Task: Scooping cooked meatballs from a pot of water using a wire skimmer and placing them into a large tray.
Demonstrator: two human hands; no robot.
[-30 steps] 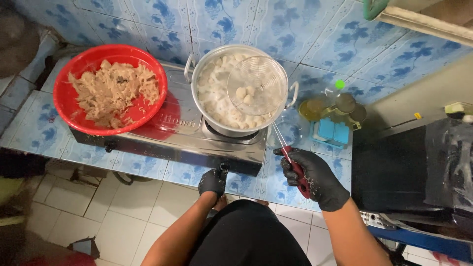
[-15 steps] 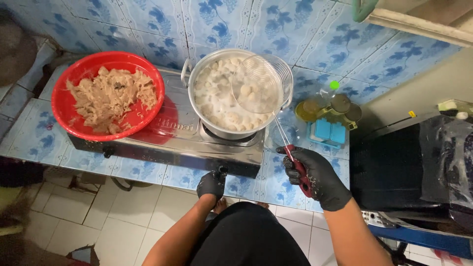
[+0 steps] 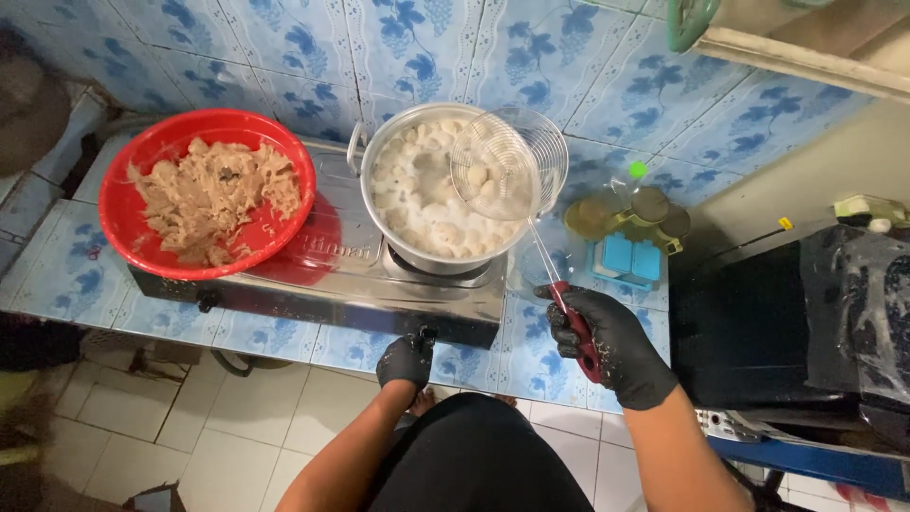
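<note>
Both my hands wear black gloves. My right hand [image 3: 607,346] grips the red handle of a wire skimmer [image 3: 507,161], whose round mesh basket hangs above the right rim of a metal pot [image 3: 374,218] with a few pale balls in it. The pot stands on a steel gas stove [image 3: 332,265] and is full of pale balls in cloudy liquid. My left hand [image 3: 406,360] pinches the stove's front knob. A red basin [image 3: 142,161] of beige minced paste rests on the stove's left side.
Bottles and jars of oil [image 3: 626,218] and a blue box [image 3: 626,256] stand right of the pot on the blue-patterned tiled counter [image 3: 57,284]. A black plastic-covered appliance [image 3: 806,322] is at the far right. Tiled wall [image 3: 284,47] behind, tiled floor [image 3: 237,427] below.
The skimmer has risen out of the pot and moved to its right rim, carrying a few balls. My left hand has stayed at the stove knob.
</note>
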